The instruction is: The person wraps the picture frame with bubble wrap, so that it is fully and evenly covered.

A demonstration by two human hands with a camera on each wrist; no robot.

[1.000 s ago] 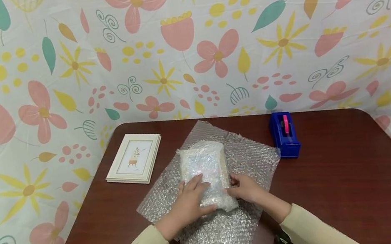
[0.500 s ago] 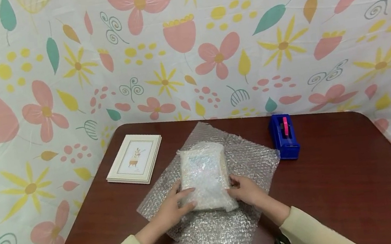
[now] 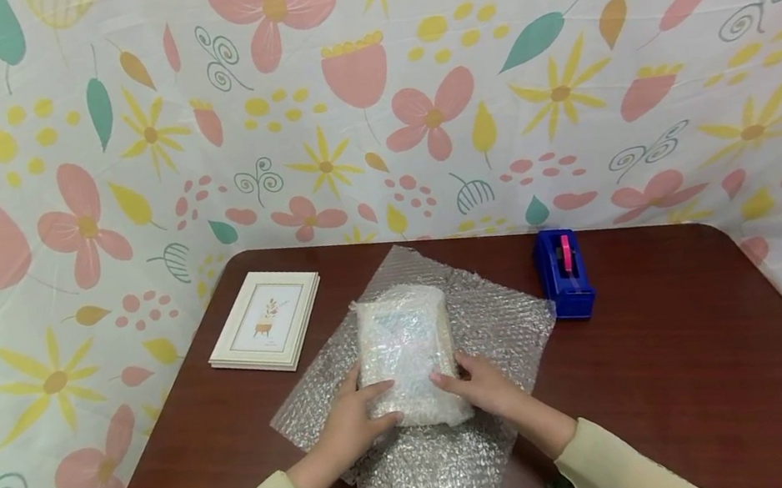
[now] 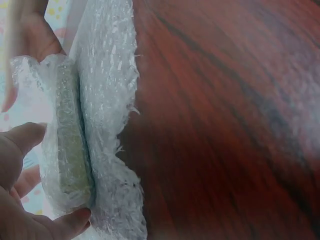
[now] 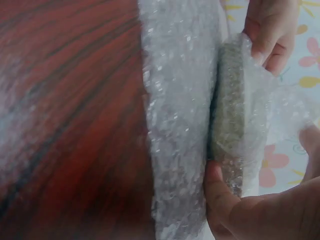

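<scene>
A picture frame wrapped in bubble wrap [image 3: 406, 343] lies on a larger spread sheet of bubble wrap [image 3: 434, 482]. My left hand [image 3: 345, 424] grips its left side, one finger reaching over the top face and the thumb near the lower corner. On the right side my right hand [image 3: 486, 386] holds the edge, its thumb over the top face. In the left wrist view the bundle's pale side [image 4: 70, 140] shows through the wrap, close over the sheet. The right wrist view has the right fingertips [image 5: 215, 172] low against the bundle's side.
A stack of cream picture frames [image 3: 268, 321] sits at the back left of the brown table [image 3: 683, 369]. Toward the back right stands a blue tape dispenser [image 3: 565, 277] with a pink roll, close to the sheet's right corner. A flowered cloth [image 3: 432, 115] hangs behind the table.
My left hand has slid off the top of the bundle to its left side. My right thumb has come up from the right edge onto the top face.
</scene>
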